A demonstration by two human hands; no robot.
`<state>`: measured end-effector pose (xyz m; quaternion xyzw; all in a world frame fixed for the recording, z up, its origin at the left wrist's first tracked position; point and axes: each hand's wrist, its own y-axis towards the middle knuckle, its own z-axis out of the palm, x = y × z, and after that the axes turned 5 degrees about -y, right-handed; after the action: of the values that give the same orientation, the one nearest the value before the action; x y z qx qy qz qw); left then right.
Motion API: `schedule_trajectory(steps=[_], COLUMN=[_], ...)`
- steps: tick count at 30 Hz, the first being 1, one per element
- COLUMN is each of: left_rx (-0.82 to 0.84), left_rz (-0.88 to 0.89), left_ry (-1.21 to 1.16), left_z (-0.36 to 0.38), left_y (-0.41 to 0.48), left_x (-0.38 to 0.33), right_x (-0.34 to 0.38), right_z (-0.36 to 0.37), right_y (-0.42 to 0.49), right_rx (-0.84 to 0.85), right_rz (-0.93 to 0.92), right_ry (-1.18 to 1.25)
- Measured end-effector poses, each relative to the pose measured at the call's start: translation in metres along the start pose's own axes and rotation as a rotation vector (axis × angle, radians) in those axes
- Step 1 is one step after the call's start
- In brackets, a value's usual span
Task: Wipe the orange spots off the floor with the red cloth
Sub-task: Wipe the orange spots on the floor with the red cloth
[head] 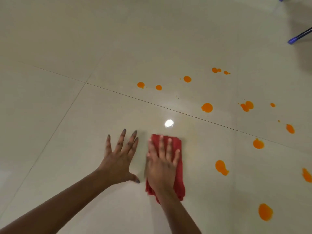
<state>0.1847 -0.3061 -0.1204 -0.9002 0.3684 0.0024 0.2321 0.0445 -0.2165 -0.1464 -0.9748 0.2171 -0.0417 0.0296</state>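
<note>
A folded red cloth [177, 146] lies flat on the pale tiled floor [67, 115] at lower centre. My right hand [162, 164] presses down on it with fingers spread and looks motion-blurred. Just to its left, my left hand [119, 157] rests flat on the bare tile, fingers apart, holding nothing. Several orange spots lie to the right and beyond the cloth: one [207, 107] past the grout line, one [221, 167] to the right of the cloth, a large one [265, 212] at lower right, and smaller ones [141, 85] farther away.
Blue chair legs [299, 37] stand at the top right corner. A dark grout line [185, 112] runs diagonally across the floor beyond my hands. A bright light reflection [169, 123] shines on the tile just past the cloth.
</note>
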Motion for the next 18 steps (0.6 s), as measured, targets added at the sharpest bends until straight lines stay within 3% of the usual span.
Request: schedule_trajectory(steps=[2,4,7,9,12,15,18], left_rx=[0.030,0.016,0.018,0.028,0.073,0.012,0.010], left_rz=[0.044,0.092,0.082,0.090,0.082,0.111,0.052], left_ry=[0.094,0.141,0.122,0.082,0.083,0.056,0.097], left_z=[-0.002,-0.003,-0.003,-0.003,-0.004,-0.002,-0.008], left_y=[0.009,0.015,0.016,0.015,0.017,0.014,0.013], left_x=[0.001,0.003,0.004,0.001,0.000,0.003,0.014], right_x=[0.001,-0.021,-0.075,-0.095,-0.063,-0.001,0.022], right_z=[-0.003,-0.009,-0.011,-0.009,-0.004,0.000,-0.007], right_y=[0.024,0.072,0.111,0.091,0.029,0.009,0.070], right_rx=[0.020,0.048,0.086,0.022,-0.071,-0.021,0.029], right_rz=[-0.185,-0.194,0.047,0.201,0.288,-0.017,-0.294], right_ry=[-0.016,-0.055,-0.065,-0.014,0.008,0.032,0.003])
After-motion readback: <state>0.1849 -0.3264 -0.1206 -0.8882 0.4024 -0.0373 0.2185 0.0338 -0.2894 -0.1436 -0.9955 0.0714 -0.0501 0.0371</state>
